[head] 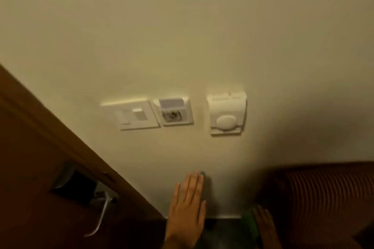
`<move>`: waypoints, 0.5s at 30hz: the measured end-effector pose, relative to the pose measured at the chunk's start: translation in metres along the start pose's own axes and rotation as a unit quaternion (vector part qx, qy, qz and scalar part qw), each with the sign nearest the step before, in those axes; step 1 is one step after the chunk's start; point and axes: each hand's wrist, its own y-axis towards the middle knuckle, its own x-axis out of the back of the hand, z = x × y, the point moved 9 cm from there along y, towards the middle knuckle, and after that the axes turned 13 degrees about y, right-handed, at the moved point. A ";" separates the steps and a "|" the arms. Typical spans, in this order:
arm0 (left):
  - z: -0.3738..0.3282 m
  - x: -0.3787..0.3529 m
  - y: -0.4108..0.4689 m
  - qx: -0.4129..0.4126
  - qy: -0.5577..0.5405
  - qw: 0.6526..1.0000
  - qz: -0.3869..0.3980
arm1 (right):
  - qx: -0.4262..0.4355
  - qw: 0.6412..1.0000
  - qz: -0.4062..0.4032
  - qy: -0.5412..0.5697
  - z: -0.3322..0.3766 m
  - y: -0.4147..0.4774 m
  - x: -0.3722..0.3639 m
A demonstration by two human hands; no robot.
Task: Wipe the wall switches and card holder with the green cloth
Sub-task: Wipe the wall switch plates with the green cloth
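Note:
A white double wall switch (133, 116) is mounted on the cream wall, with a white card holder (173, 111) touching its right side. Further right hangs a white thermostat with a round dial (226, 114). My left hand (187, 208) is raised flat below the plates, fingers straight and slightly apart, holding nothing. My right hand (265, 226) is low at the bottom edge, blurred, lying against the green cloth (250, 222). Both hands are well below the switches.
A brown wooden door (40, 168) fills the lower left, with a metal lever handle (101, 214) and dark lock plate. A dark ribbed panel (323, 192) stands at the lower right. Dark floor shows along the bottom.

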 end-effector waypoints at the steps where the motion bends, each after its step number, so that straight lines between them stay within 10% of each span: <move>1: 0.015 0.027 0.011 0.011 0.000 0.999 -0.037 | 0.005 0.998 -0.065 -0.011 0.025 0.020 0.018; 15: 0.224 0.278 0.124 0.225 -0.075 0.897 -0.373 | 0.038 0.951 -0.191 0.242 0.189 0.217 0.152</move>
